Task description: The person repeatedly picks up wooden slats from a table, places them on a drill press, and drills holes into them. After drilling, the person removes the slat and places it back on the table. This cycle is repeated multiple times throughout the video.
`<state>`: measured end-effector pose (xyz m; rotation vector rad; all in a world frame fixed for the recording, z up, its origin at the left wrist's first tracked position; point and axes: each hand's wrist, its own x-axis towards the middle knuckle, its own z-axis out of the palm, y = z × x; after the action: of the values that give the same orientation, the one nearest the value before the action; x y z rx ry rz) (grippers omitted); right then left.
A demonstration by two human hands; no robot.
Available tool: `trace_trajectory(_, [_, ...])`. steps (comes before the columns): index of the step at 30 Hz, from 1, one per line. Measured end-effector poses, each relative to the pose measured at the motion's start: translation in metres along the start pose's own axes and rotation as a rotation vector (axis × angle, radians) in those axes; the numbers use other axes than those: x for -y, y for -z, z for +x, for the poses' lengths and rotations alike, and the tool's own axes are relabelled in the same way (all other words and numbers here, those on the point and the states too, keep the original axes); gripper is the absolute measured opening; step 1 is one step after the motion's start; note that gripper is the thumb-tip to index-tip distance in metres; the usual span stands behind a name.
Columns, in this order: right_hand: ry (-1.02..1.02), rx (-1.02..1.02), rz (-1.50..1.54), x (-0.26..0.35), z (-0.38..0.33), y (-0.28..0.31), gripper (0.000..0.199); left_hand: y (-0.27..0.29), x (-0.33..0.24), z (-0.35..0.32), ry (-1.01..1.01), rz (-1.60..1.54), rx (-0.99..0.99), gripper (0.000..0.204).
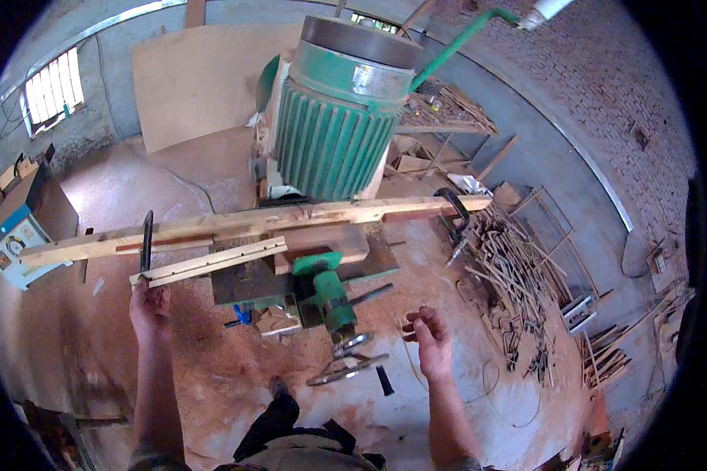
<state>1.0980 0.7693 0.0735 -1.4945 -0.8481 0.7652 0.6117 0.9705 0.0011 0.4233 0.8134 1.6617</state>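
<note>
My left hand point(150, 304) grips the near end of a narrow wooden strip point(212, 262) that lies across the bed of a green woodworking machine point(331, 294). A black lever point(146, 239) stands just above that hand. A longer, thicker plank point(243, 224) lies behind the strip, running from left to right under the big green ribbed motor point(334, 133). My right hand point(430, 339) hangs loosely curled in the air to the right of the machine's metal handwheel point(352, 357), holding nothing.
Sawdust covers the floor. A heap of thin wood offcuts point(518, 275) lies at the right by the brick wall. A plywood sheet point(200, 78) leans at the back. A blue and white control box point(12, 235) stands at the left. My legs show at the bottom.
</note>
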Motion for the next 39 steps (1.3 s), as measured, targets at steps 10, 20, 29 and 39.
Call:
trace_trajectory(10, [-0.194, 0.013, 0.031, -0.059, 0.088, 0.004, 0.024, -0.028, 0.054, 0.114, -0.037, 0.159, -0.121, 0.017])
trace_trajectory(20, [-0.205, 0.223, -0.012, -0.072, 0.150, -0.016, 0.024, -0.081, 0.073, 0.124, -0.066, 0.351, -0.192, 0.018])
trace_trajectory(29, [-0.303, 0.040, 0.048, -0.095, 0.130, 0.036, 0.026, -0.083, 0.147, 0.119, 0.190, 0.154, -0.294, 0.029])
trace_trajectory(39, [-0.351, -0.066, 0.083, -0.104, 0.107, 0.033, 0.025, -0.105, 0.202, 0.105, 0.196, 0.001, -0.135, 0.024])
